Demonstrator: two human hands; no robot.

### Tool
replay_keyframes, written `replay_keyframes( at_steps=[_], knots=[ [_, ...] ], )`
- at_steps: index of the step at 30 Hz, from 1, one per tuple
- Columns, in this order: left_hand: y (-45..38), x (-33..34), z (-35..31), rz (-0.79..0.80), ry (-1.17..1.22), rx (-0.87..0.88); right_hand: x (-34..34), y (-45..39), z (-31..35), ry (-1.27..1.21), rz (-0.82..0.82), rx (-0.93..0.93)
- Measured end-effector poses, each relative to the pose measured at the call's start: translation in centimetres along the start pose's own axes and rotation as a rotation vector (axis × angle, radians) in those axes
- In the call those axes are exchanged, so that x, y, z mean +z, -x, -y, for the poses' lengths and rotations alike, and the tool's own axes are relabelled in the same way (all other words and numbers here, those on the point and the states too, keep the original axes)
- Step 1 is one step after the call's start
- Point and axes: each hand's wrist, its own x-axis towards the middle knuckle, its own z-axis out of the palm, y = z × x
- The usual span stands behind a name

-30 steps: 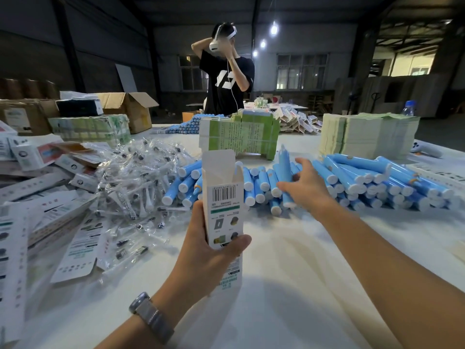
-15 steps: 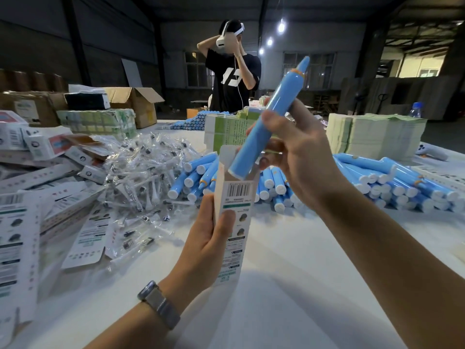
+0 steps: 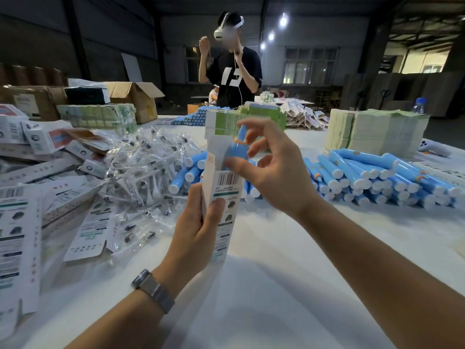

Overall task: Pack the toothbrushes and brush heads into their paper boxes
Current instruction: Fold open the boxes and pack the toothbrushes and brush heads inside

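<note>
Left hand (image 3: 198,230) grips a white paper box (image 3: 221,197) upright at frame center, thumb across the printed front below the barcode, top flap open and standing up. A blue toothbrush handle (image 3: 235,144) sticks out of the box mouth, tilted, mostly inside, its orange collar showing just above the flap. Right hand (image 3: 274,167) sits just right of the box top, fingers loosely spread and partly curled around the protruding handle; thumb tip is at the box rim, but whether any finger actually pinches the handle cannot be told. Behind the hands, a pile of blue toothbrush handles (image 3: 372,177) lies across the white tabletop (image 3: 276,285) toward the right of the frame. Left of center is a heap of bagged brush heads (image 3: 141,167), with flat unfolded box blanks (image 3: 17,235) at far left. A watch (image 3: 153,289) is on the left wrist. Another person (image 3: 231,71) stands at upper center beyond the tabletop.
</note>
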Motion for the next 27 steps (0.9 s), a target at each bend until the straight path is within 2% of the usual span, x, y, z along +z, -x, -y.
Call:
replay_keyframes(
  at_steps=[4,9,12,14,15,17,19,21,24,27],
  knots=[
    [-0.3,-0.3,0.2,-0.013,-0.035,0.045,1.2,0.8,-0.9,-0.019,-0.082,-0.015],
    [-0.5,-0.7,0.8,-0.059,-0.081,0.064,2.0,1.3,-1.8,-0.101,-0.059,-0.056],
    [-0.8,-0.8,0.9,-0.172,-0.163,0.068,3.1,1.5,-2.6,-0.328,-0.116,0.126],
    [-1.4,-1.4,0.9,-0.303,-0.195,0.086,4.3,1.6,-3.7,-0.360,-0.117,0.295],
    [-1.8,-1.9,0.8,-0.376,-0.205,0.095,5.1,1.6,-4.4,-0.298,-0.058,0.354],
    [-2.6,-3.4,1.0,-0.516,-0.205,0.100,7.0,1.5,-5.7,-0.034,0.212,0.383],
    [-3.1,-4.7,1.3,-0.618,-0.187,0.077,8.9,1.3,-6.1,0.276,0.525,0.300],
    [-3.2,-5.4,1.6,-0.665,-0.187,0.040,10.8,1.0,-5.9,0.426,0.740,0.230],
    [-3.4,-5.7,1.4,-0.696,-0.200,0.040,13.4,1.5,-5.2,0.496,0.866,0.118],
    [-3.6,-5.8,1.1,-0.729,-0.154,0.054,14.9,2.2,-4.8,0.458,0.803,0.022]
  ],
)
